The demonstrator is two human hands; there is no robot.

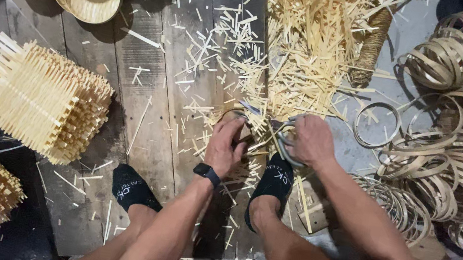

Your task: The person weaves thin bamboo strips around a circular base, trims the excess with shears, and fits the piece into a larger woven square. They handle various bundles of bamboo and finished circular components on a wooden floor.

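You have almost nothing of that kind in front of you: no packages, no signs, no paper labels anywhere among the bamboo work on the floor. The only screen is the smartwatch on your left wrist, a small black rectangular face on a black band, turned up toward you; its display is dark and shows nothing you can make out. The only printed marks are on your two black ankle socks: the left sock carries a short line of white lettering across the top of the foot, and the right sock carries the same white lettering near the toes.
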